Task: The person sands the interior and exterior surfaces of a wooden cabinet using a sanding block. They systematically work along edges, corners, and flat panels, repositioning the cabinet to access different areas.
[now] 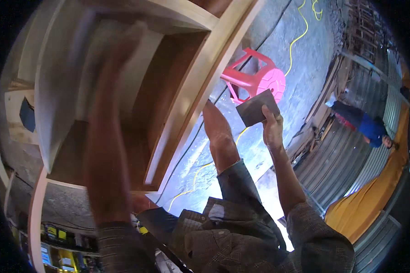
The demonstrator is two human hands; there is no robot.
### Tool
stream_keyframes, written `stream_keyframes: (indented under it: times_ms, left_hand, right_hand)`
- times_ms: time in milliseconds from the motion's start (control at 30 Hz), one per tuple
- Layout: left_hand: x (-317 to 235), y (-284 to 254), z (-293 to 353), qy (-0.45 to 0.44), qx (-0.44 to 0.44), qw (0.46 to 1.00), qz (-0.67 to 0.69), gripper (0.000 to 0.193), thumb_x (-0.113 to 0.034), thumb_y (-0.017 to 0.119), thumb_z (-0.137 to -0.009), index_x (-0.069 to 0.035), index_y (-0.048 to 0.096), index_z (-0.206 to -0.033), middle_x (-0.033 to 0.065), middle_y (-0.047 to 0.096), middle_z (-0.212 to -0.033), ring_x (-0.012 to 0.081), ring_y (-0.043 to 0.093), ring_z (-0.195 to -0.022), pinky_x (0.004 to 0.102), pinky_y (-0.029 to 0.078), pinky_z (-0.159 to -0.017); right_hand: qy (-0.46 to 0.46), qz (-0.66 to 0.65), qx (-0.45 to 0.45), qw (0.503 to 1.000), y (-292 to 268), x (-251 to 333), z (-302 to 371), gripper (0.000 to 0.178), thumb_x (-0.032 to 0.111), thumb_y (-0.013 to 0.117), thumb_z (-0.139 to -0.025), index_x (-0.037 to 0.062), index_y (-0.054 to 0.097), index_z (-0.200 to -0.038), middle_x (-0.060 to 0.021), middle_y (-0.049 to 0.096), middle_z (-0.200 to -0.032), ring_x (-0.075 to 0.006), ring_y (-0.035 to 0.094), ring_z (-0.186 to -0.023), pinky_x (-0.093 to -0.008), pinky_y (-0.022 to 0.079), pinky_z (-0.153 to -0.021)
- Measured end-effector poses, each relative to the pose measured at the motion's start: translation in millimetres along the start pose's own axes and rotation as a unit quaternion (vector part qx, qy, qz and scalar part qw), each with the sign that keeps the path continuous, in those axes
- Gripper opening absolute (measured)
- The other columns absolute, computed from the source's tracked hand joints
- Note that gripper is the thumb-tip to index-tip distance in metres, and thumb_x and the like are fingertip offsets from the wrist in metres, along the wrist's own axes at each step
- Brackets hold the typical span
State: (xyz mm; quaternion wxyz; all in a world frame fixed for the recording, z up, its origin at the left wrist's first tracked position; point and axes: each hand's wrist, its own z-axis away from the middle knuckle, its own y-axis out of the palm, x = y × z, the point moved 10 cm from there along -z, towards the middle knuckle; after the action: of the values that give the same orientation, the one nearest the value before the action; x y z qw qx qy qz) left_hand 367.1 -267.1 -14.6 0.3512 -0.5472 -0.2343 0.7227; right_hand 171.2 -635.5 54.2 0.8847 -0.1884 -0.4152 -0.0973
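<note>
My left arm reaches up into a wooden cabinet frame [187, 113] with a recessed compartment. My left hand [131, 38] is smeared by motion near the compartment's pale back panel [141, 77]. Whether its fingers touch the panel or hold anything, I cannot tell. To the right of the frame, my right hand [272, 127] grips a flat, dark grey-brown square of sandpaper [255, 108]. Its thumb lies across the face that shows, and the other fingers are mostly hidden behind the sheet.
A pink plastic stool [255, 79] lies tipped on the concrete floor, beyond the sandpaper. A yellow cord [294, 43] trails there. Another person [369, 127] is by the corrugated metal wall [337, 159] at right. Shelved items [61, 250] appear at lower left.
</note>
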Motion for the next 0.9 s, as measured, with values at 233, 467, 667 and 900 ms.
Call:
stream_keyframes:
  times_ms: [233, 467, 667, 900]
  left_hand:
    - [-70, 113, 78, 0.028, 0.032, 0.987, 0.157, 0.04, -0.023, 0.043, -0.092, -0.002, 0.043, -0.127, 0.0255, 0.051, -0.121, 0.0412, 0.051, -0.108, 0.0424, 0.042, -0.09]
    - [1, 114, 175, -0.092, 0.064, 0.974, 0.198, 0.043, -0.022, 0.052, -0.088, -0.001, 0.045, -0.125, 0.0241, 0.055, -0.114, 0.0405, 0.054, -0.102, 0.0426, 0.044, -0.085]
    - [52, 105, 269, -0.1, 0.026, 0.994, 0.028, 0.032, -0.028, 0.05, -0.089, -0.001, 0.057, -0.105, 0.022, 0.06, -0.088, 0.0386, 0.058, -0.078, 0.044, 0.046, -0.069]
    - [56, 105, 277, -0.227, -0.05, 0.967, -0.1, 0.031, -0.026, 0.041, -0.093, -0.001, 0.061, -0.091, 0.0198, 0.061, -0.085, 0.0385, 0.058, -0.076, 0.0458, 0.045, -0.066]
  right_hand:
    - [-0.035, 0.018, -0.022, 0.999, -18, -3, -19, 0.021, 0.016, 0.06, -0.088, 0.0039, 0.063, -0.105, -0.0023, 0.063, -0.1, -0.0115, 0.057, -0.09, -0.0284, 0.043, -0.082]
    - [-0.056, -0.032, 0.014, 0.998, 15, 17, -26, 0.025, 0.015, 0.061, -0.086, 0.0035, 0.061, -0.109, -0.0045, 0.062, -0.105, -0.0132, 0.056, -0.096, -0.0291, 0.042, -0.086]
    - [-0.171, 0.226, -0.017, 0.959, 38, 78, -56, 0.044, 0.035, 0.052, -0.091, -0.0016, 0.058, -0.116, -0.0064, 0.063, -0.1, -0.015, 0.054, -0.094, -0.0285, 0.041, -0.085]
    - [-0.389, 0.09, 0.11, 0.91, 128, 211, -129, 0.036, 0.03, 0.043, -0.095, 0.0049, 0.047, -0.121, -0.011, 0.056, -0.103, -0.0203, 0.054, -0.089, -0.0337, 0.042, -0.081]
